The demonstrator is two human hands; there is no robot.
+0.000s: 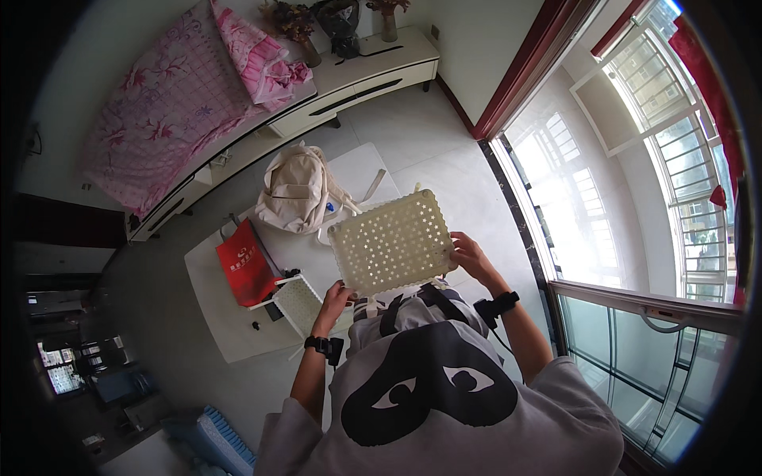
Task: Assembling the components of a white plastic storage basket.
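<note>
Between my two hands I hold a pale cream plastic basket (390, 242), its face pierced with star-shaped holes and its edge scalloped. My left hand (337, 297) grips its lower left corner, the fingers closed on the rim. At the right edge, my right hand (470, 258) is closed on the basket's side. The basket is tilted in front of my body, above the floor. Just left of my left hand, a second light basket (298, 305) lies on the low table (278, 339).
On the table also stand a beige backpack (295, 190) and a red bag (244, 263). Behind runs a long white cabinet (349, 91), with a pink flowered cloth (171, 119) and dried flowers (287, 22) above it. A glass sliding door (635, 349) is at my right.
</note>
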